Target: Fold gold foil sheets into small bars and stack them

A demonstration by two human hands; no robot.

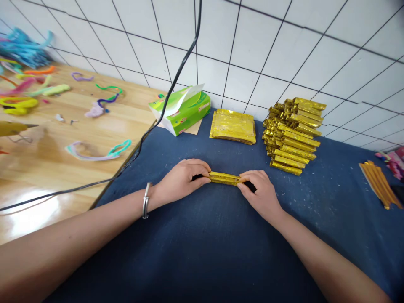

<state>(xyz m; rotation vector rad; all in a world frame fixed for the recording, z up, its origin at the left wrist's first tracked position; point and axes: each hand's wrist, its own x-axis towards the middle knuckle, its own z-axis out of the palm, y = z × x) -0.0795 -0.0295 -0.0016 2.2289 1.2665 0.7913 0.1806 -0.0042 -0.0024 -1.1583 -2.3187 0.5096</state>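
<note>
Head view: the fingertips of the left hand (183, 180) pinch the nine o'clock end of a folded golden strip (224, 178), thumb nearer the body; those of the right hand (261, 194) pinch its three o'clock end. The strip lies level between them over the dark blue cloth (202, 248).

Going outward from the strip, a stack of flat golden sheets (233, 126) sits at twelve o'clock, a heap of folded golden pieces (293, 139) between one and two, and a green box (186, 110) at eleven. Farther off, orange-gold strips (380, 185) lie at three, and a wooden table (139, 101) spreads toward ten, with a black cable (176, 80) crossing its edge.

For a clean fold, I would judge, both pinches should press evenly and stay in line, running along the crease without twisting; a harder squeeze at one end could skew or crush it.

The fingers cover both tips of the strip, and its underside is hidden. The pink item at the right edge is cut off, and the things farthest left are blurred.
</note>
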